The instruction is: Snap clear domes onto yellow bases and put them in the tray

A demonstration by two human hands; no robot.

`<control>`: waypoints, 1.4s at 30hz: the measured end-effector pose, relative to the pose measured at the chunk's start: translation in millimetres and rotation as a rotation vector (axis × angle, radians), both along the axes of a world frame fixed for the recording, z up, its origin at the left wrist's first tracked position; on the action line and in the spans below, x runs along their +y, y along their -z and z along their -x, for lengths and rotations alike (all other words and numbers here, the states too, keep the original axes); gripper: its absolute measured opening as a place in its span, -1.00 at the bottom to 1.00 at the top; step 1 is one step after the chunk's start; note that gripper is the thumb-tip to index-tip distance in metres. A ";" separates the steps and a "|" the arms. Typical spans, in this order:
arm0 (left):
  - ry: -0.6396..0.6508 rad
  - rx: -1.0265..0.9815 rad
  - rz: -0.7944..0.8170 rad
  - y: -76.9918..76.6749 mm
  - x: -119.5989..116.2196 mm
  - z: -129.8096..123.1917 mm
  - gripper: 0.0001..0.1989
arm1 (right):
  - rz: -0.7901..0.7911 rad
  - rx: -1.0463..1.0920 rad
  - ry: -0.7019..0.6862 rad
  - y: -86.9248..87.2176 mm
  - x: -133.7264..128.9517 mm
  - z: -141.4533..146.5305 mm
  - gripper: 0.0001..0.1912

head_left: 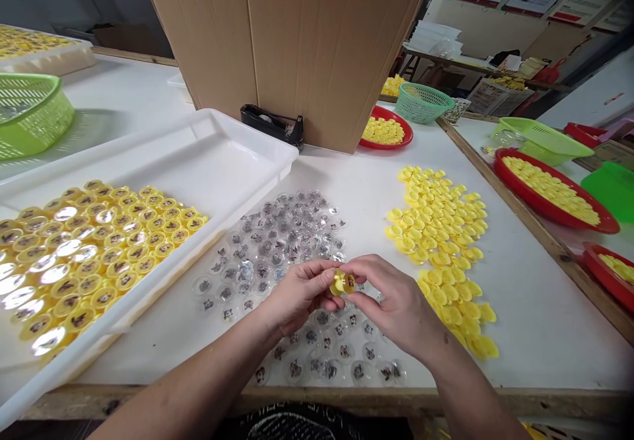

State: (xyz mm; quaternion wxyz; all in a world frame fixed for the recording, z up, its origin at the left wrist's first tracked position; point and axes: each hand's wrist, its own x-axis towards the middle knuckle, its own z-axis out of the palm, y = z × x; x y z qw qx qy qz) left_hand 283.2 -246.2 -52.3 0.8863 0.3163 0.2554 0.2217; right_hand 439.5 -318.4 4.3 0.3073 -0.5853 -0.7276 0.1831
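Between the fingertips of both hands is a small round yellow plastic piece (pixel 343 283) with a dark printed picture on its face. My left hand (pixel 304 289) pinches it from the left, and my right hand (pixel 391 298) closes on its right edge. Beneath and around the hands lie many clear round covers (pixel 277 245) with small printed pictures. To the right spreads a pile of yellow plastic pieces (pixel 438 219). On the left, a white tray (pixel 198 152) holds rows of yellow discs (pixel 119 265) with pictures, several glinting.
A tall cardboard box (pixel 307 50) stands at the back, with a black tape dispenser (pixel 272 125) before it. Red plates (pixel 407 137) of yellow pieces, a teal basket (pixel 423 103) and a wooden strip (pixel 525 219) lie rightward. A green basket (pixel 37 119) sits far left.
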 end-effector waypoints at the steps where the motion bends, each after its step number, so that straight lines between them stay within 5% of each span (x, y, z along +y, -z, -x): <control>1: 0.001 -0.002 0.002 -0.1 0.0 0.2 -0.67 | -0.007 -0.002 0.009 -0.3 -0.4 -0.7 -0.66; 15: 0.012 -0.006 -0.002 1.1 -2.2 -1.0 -0.69 | 0.175 0.202 0.063 2.1 -2.1 -3.3 -0.65; 42: 0.010 -0.075 0.053 -2.2 -8.3 -3.0 -0.76 | 0.066 0.073 0.106 -11.3 -5.0 3.2 -0.76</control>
